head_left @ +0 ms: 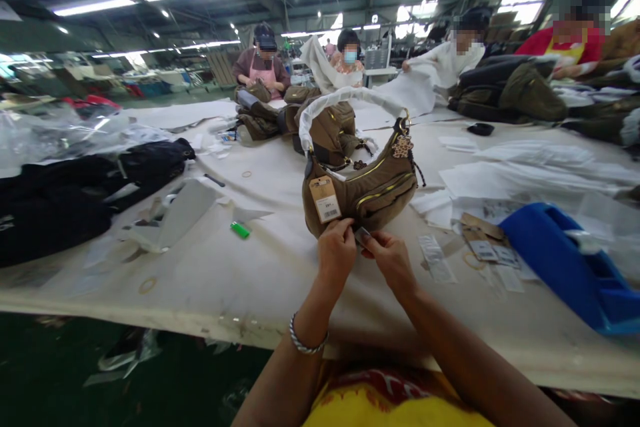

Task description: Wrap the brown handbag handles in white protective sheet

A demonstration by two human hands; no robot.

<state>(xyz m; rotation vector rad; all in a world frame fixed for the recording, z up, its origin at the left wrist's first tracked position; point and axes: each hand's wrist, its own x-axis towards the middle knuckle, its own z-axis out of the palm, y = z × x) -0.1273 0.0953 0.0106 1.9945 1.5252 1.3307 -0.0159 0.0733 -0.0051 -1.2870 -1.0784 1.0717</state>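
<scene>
A brown-olive handbag (pixel 383 195) stands on the table right in front of me, its handle (pixel 345 95) wrapped in white paper and arched upward. Yellow zips cross its front, and a flower-like charm (pixel 401 147) hangs at the right handle ring. On its left side hangs a cardboard price tag (pixel 325 200) with a barcode. My left hand (pixel 338 250) is closed on the bag's lower edge, just under this tag. Close beside it, my right hand (pixel 393 257) pinches a small pale label (pixel 363 235) against the bag's bottom. The fingertips partly cover the label.
More brown bags (pixel 330 125) lie behind the handbag. Black fabric goods (pixel 75 190) cover the left side, near a green lighter (pixel 240 230). A blue plastic holder (pixel 565 260), brown tags (pixel 483 233) and white paper sheets (pixel 540 177) lie right. Several co-workers stand across the table.
</scene>
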